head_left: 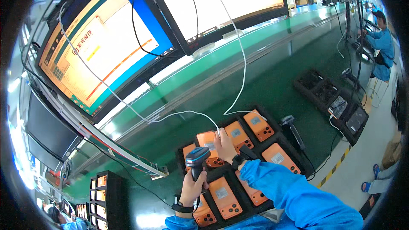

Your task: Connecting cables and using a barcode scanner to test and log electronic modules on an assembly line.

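My left hand is wrapped round the grip of a dark barcode scanner with a blue-edged head. The scanner is held above a black foam tray with several orange phones, their backs up and grey labels on them. With its fingertips, my right hand pinches the end of a white cable at the top edge of one orange phone. Whether the plug sits in that phone cannot be made out. A second white cable reaches the upper right phone.
Two lit monitors stand behind the green bench. Another barcode scanner lies right of the tray. Farther right is a black tray with dark phones. A black rack stands at left. Co-workers in blue sit at far right and lower left.
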The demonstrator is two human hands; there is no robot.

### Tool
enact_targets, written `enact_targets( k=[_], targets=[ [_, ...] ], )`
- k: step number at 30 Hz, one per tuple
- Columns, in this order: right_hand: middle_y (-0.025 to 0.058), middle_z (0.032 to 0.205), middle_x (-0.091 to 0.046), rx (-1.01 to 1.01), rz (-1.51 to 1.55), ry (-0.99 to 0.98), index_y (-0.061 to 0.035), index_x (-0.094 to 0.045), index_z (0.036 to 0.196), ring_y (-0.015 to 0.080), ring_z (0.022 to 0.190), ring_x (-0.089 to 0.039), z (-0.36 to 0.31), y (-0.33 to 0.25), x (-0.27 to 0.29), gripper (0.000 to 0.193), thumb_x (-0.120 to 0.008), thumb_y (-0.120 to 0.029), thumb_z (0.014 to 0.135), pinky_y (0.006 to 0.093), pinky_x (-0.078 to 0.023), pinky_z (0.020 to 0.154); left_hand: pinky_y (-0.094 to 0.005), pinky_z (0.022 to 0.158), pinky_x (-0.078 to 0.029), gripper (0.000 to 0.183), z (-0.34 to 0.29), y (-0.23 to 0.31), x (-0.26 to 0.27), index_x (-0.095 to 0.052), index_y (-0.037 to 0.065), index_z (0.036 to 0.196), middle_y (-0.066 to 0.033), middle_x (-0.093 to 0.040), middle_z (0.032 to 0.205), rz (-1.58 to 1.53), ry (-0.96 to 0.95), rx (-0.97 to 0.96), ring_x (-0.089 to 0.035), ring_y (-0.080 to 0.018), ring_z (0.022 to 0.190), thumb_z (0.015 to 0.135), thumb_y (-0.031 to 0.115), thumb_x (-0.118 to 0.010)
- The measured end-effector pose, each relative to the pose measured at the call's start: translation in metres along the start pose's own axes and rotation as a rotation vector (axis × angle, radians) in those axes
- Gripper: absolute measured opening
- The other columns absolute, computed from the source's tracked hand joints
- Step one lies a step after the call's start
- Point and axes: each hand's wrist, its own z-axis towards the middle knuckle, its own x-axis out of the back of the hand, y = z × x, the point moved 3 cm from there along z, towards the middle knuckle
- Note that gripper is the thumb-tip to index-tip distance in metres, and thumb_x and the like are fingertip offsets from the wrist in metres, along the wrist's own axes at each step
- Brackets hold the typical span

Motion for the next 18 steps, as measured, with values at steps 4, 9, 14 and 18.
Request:
enact_targets(
  k=[4, 9, 14, 18],
  targets=[
    [0.0176, 0.072, -0.050, 0.108, -0.119, 0.009, -0.0038, -0.041, 0.093, 0.0375, 0.065, -0.054, 0.000, 0.009, -0.005, 0.012, -0.047, -0.014, 0.094, 0.0435, -0.040, 0.057, -0.0262, 0.051, -0.045, 0.015, -0.014, 0.006, 0.016, -0.053, 0.001, 0.093, -0.0025, -0.055, 0.066, -0.002, 0.028, 0.003, -0.056, -0.0119, 0.055, 0.094, 0.015, -0.059],
    [0.0228, 0.077, -0.056, 0.202, -0.051, 0.003, -0.0039, -0.043, 0.098, 0.0455, 0.077, -0.059, -0.004, -0.006, 0.006, 0.012, -0.047, -0.015, 0.095, 0.0465, -0.044, 0.060, -0.0275, 0.054, -0.048, 0.022, -0.044, 0.000, 0.089, -0.057, -0.001, 0.091, -0.0060, -0.062, 0.064, 0.261, 0.324, -0.008, -0.061, -0.0131, 0.057, 0.087, 0.019, -0.066],
    [0.0023, 0.077, -0.037, 0.078, 0.218, -0.112, -0.0069, -0.034, 0.089, 0.0089, 0.065, -0.039, -0.003, -0.026, 0.010, 0.024, -0.056, -0.014, 0.095, 0.0266, -0.040, 0.056, -0.0396, 0.065, -0.050, 0.040, -0.070, -0.106, 0.170, -0.060, -0.002, 0.097, -0.0153, -0.066, 0.073, 0.728, 0.631, -0.015, -0.065, -0.0307, 0.071, 0.077, 0.031, -0.072],
    [-0.0001, 0.079, -0.035, 0.081, 0.250, -0.132, -0.0080, -0.033, 0.087, 0.0066, 0.068, -0.037, 0.004, -0.028, 0.008, 0.026, -0.057, -0.015, 0.095, 0.0239, -0.039, 0.057, -0.0458, 0.085, -0.048, 0.052, -0.080, -0.158, 0.181, -0.061, 0.001, 0.110, -0.0214, -0.066, 0.100, 0.677, 0.608, 0.301, -0.062, -0.0392, 0.099, 0.072, 0.034, -0.075]
  ],
)
